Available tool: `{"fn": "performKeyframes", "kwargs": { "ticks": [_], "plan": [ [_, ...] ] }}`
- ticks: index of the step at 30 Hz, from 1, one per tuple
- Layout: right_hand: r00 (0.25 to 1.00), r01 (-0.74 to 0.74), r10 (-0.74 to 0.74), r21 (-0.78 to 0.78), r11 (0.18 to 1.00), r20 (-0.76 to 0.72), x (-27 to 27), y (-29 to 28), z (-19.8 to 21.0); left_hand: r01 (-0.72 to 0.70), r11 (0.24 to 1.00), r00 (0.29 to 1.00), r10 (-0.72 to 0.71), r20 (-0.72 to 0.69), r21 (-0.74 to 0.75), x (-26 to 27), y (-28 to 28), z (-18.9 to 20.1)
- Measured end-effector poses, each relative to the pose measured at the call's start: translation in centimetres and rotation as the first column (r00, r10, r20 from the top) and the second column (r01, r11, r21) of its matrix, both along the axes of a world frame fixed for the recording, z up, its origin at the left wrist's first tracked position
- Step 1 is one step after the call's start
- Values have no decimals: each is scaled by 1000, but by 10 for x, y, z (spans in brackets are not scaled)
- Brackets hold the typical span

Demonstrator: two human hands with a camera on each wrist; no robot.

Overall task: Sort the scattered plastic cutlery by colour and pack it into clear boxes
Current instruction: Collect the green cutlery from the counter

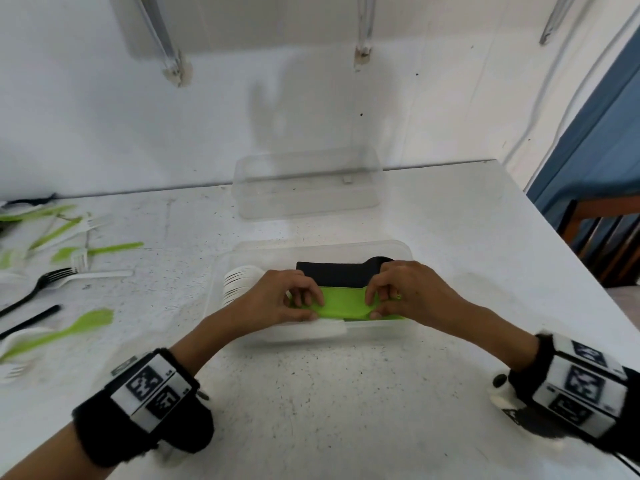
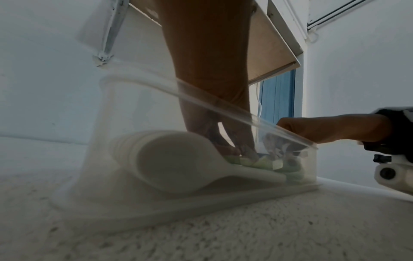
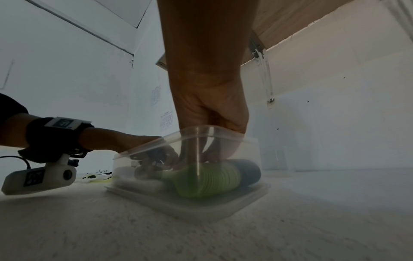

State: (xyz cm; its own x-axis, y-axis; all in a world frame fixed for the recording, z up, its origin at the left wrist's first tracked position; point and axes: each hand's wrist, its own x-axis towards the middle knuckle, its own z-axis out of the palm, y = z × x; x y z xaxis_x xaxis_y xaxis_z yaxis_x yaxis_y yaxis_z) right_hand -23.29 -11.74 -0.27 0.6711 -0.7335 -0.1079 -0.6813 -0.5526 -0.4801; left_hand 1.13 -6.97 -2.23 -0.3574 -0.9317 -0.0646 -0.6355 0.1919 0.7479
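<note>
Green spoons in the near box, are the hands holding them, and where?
Yes. Left hand pinches the green spoon stack at its handle end; right hand grips it near the bowls.

A speckled white tabletop (image 1: 346,403) spreads beneath and around the hands. Beyond them rises a white wall (image 1: 86,116) with a shelf (image 1: 242,19) overhead on metal brackets (image 1: 175,69). Far out past the right hand stands a blue door (image 1: 602,140), with a dark wooden chair (image 1: 602,237) below it, by the tabletop's edge.
</note>
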Motion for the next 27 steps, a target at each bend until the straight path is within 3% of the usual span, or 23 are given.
{"fn": "performKeyframes", "kwargs": {
  "ticks": [3,5,8,10,12,14,16,20,27],
  "plan": [
    [1000,-4,5,-6,1000,16,-1,1,-2,-3,1000,1000,3,0,5,0,1,2],
    [994,14,-12,-24,1000,105,-2,2,-4,-27,999,1000,27,2,-33,0,3,3],
    [954,135,-92,-134,982,284,-4,4,-6,-129,971,990,138,31,-201,6,7,4],
    [922,263,-179,-217,940,344,-6,3,-4,-189,908,969,235,81,-373,16,8,5],
    [914,349,-281,-210,913,294,-9,-3,-3,-252,835,937,338,94,-489,29,9,6],
    [916,387,-370,-99,917,154,-12,-8,-4,-330,789,885,449,120,-519,42,9,5],
    [912,406,-407,44,913,41,-15,-10,-5,-426,781,827,541,155,-457,51,8,3],
    [903,422,-430,229,877,-17,-13,-10,-10,-618,782,774,624,113,-84,53,13,1],
    [844,478,-535,398,783,40,-11,-10,-9,-635,751,763,646,-1,180,51,18,12]
  ]
}}
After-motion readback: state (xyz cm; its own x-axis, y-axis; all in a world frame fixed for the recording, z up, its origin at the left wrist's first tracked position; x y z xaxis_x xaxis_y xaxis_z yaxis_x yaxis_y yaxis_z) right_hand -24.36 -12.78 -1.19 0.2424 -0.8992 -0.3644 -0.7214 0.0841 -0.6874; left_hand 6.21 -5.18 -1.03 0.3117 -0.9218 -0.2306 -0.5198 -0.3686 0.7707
